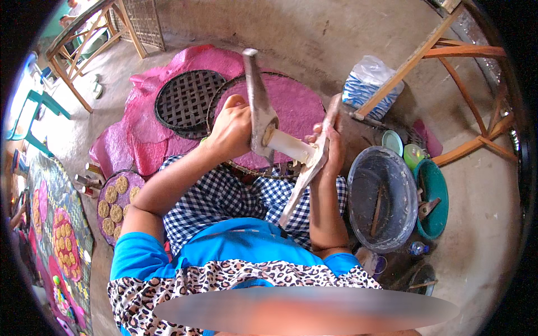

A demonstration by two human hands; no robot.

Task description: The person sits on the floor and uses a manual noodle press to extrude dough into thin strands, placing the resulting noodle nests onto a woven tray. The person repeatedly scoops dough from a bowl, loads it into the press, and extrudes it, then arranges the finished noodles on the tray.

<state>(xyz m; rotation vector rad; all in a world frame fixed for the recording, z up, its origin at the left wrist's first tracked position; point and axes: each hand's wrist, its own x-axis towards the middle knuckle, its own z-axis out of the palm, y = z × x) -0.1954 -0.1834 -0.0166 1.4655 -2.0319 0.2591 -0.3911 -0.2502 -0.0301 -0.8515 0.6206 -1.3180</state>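
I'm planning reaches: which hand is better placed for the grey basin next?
Probably the right hand: it's nearer the grey basin, though it and the left hand both hold the tool.

Bright daylight came in from the left and made the floor [115, 96] there look almost white. Shiny spots showed on the pink sheet [144, 137]. The middle looked clear. A blurry oval hid part of the bottom. Straight things bent near the round black edge.

Flr [471, 196] w/ gry basin [363, 187], pnk sheet [137, 106]
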